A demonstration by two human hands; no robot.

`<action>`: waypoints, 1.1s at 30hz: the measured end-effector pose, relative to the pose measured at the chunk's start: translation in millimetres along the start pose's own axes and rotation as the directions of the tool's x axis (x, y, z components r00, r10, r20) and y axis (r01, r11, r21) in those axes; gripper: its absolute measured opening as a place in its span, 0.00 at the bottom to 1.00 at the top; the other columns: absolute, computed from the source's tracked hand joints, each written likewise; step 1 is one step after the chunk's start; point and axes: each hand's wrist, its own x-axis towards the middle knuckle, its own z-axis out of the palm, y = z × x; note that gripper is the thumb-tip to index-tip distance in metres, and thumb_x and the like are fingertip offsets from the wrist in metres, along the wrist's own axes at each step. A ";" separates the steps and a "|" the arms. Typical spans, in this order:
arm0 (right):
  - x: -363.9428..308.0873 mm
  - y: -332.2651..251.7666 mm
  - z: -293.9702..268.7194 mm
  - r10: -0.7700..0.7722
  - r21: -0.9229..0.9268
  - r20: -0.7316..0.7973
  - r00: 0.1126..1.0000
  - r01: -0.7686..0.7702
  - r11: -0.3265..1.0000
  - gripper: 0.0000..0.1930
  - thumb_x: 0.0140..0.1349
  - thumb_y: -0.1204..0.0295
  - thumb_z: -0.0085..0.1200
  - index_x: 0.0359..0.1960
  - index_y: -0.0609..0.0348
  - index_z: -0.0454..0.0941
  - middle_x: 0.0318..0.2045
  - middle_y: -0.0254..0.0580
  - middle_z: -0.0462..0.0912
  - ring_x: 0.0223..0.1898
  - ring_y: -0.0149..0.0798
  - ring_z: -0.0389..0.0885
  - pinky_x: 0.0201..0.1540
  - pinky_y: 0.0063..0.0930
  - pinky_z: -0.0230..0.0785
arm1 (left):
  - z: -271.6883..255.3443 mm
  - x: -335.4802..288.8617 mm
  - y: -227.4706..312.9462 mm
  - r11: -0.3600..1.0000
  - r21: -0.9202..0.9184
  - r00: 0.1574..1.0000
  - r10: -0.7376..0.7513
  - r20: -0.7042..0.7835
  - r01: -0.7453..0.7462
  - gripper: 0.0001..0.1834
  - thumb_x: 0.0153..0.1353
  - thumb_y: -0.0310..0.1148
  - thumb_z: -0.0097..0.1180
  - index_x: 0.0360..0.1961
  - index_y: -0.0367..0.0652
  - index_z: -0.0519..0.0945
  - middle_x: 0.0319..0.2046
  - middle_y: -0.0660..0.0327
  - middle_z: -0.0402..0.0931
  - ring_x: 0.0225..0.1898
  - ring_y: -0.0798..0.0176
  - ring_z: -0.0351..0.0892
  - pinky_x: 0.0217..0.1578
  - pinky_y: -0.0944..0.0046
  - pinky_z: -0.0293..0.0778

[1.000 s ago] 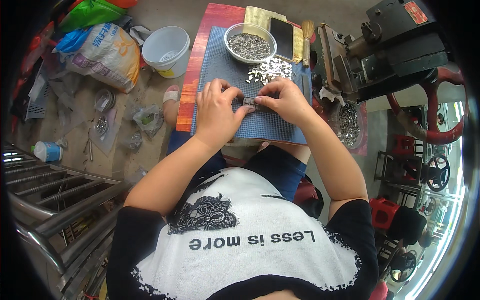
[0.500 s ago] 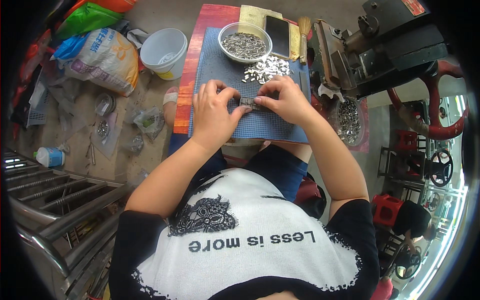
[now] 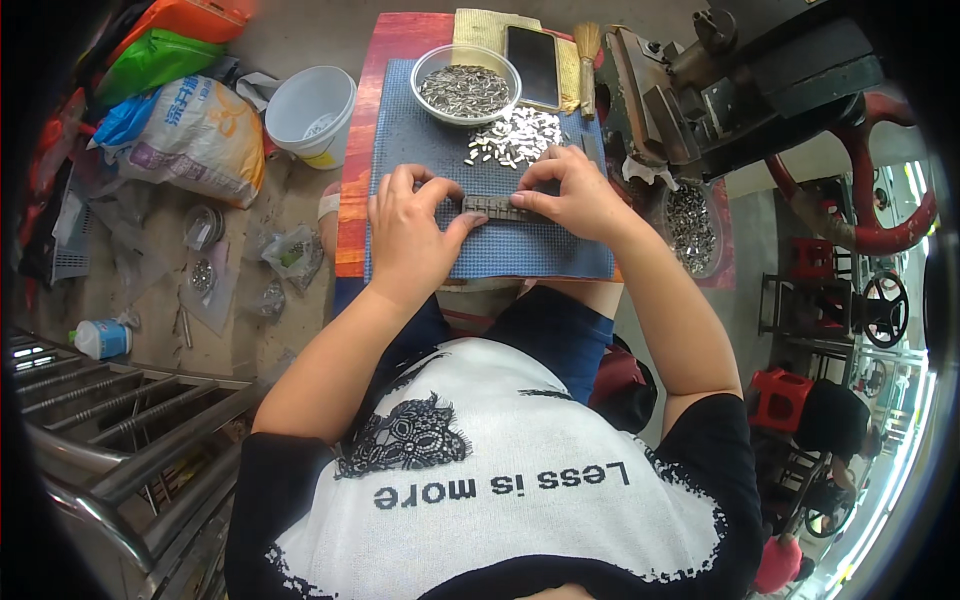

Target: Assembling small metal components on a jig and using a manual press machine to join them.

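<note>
A narrow, notched grey metal bar (image 3: 492, 208) lies crosswise on the blue textured mat (image 3: 420, 140), close to its near side. My left hand (image 3: 412, 232) is closed at the bar's left end, thumb and fingertips against it. With thumb and bent fingers, my right hand (image 3: 582, 205) pinches the right part of the bar, hiding some of it. Just beyond the bar, a loose pile of small shiny metal pieces (image 3: 512, 138) is spread on the mat. Behind it stands a clear round bowl (image 3: 518, 88) full of small metal pins (image 3: 465, 92).
A phone (image 3: 533, 66) rests on a yellow cloth (image 3: 482, 22), beside a straw brush (image 3: 587, 75). At the right stand a dark machine (image 3: 690, 110) with a red handwheel (image 3: 860, 235) and a tub of metal parts (image 3: 690, 225). A white bucket (image 3: 312, 100) and bags (image 3: 195, 140) are left.
My hands have moved apart slightly, the left one leftward, so more of the metal bar shows between them. The whole view has shifted a little.
</note>
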 end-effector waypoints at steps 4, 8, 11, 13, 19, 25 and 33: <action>-6.9 -0.8 -4.1 0.003 0.015 -0.018 1.000 -0.003 1.000 0.11 0.56 0.60 0.68 0.34 0.52 0.87 0.38 0.40 0.78 0.50 0.45 0.72 0.57 0.37 0.63 | -0.9 -0.7 -0.5 1.000 0.000 1.000 0.003 0.000 -0.003 0.16 0.49 0.42 0.72 0.34 0.46 0.84 0.43 0.57 0.73 0.51 0.53 0.71 0.53 0.53 0.63; -9.8 3.9 -10.4 0.012 0.043 -0.002 1.000 -0.012 0.999 0.10 0.55 0.64 0.69 0.33 0.56 0.86 0.36 0.39 0.78 0.47 0.42 0.74 0.54 0.35 0.66 | -1.1 -0.3 -0.7 1.000 0.002 1.000 0.002 0.002 -0.002 0.15 0.49 0.42 0.72 0.35 0.46 0.84 0.43 0.57 0.73 0.51 0.53 0.71 0.53 0.53 0.63; -8.7 0.3 -15.0 0.008 0.125 0.062 0.998 -0.016 0.992 0.09 0.55 0.65 0.69 0.33 0.56 0.87 0.36 0.39 0.78 0.47 0.42 0.74 0.54 0.34 0.67 | -1.7 -0.2 -1.3 1.000 0.004 1.000 0.000 0.007 0.000 0.16 0.49 0.42 0.72 0.35 0.46 0.84 0.43 0.57 0.73 0.51 0.53 0.71 0.53 0.53 0.63; -10.5 10.8 -12.1 -0.012 0.134 0.033 0.999 0.007 0.991 0.09 0.55 0.65 0.68 0.34 0.56 0.87 0.36 0.39 0.78 0.47 0.42 0.74 0.54 0.34 0.67 | -1.5 0.3 -0.4 1.000 0.000 1.000 0.004 0.011 -0.004 0.16 0.49 0.42 0.72 0.35 0.46 0.84 0.43 0.57 0.73 0.51 0.53 0.71 0.53 0.53 0.63; -7.4 -5.2 -4.0 0.004 0.050 -0.028 1.000 -0.002 0.999 0.13 0.58 0.59 0.66 0.33 0.55 0.86 0.36 0.41 0.78 0.47 0.43 0.74 0.54 0.34 0.66 | -1.1 -0.4 -0.9 1.000 0.016 1.000 -0.001 0.014 0.001 0.15 0.49 0.42 0.72 0.35 0.46 0.84 0.43 0.57 0.73 0.51 0.52 0.71 0.53 0.53 0.63; -6.7 -0.7 -1.6 -0.005 0.025 -0.011 1.000 0.005 1.000 0.13 0.58 0.56 0.65 0.35 0.51 0.86 0.37 0.47 0.80 0.49 0.50 0.73 0.53 0.41 0.67 | 0.4 -0.3 -0.9 1.000 0.001 1.000 0.025 0.003 -0.025 0.16 0.49 0.42 0.72 0.35 0.46 0.84 0.43 0.58 0.73 0.50 0.52 0.71 0.52 0.53 0.64; -17.0 5.1 -11.4 0.058 0.063 0.006 0.998 -0.058 0.996 0.10 0.57 0.62 0.66 0.36 0.51 0.87 0.37 0.43 0.79 0.49 0.46 0.73 0.53 0.37 0.67 | -0.5 -0.1 -1.8 1.000 0.012 1.000 0.011 0.000 -0.011 0.16 0.49 0.43 0.73 0.34 0.46 0.85 0.42 0.58 0.73 0.50 0.52 0.71 0.53 0.53 0.64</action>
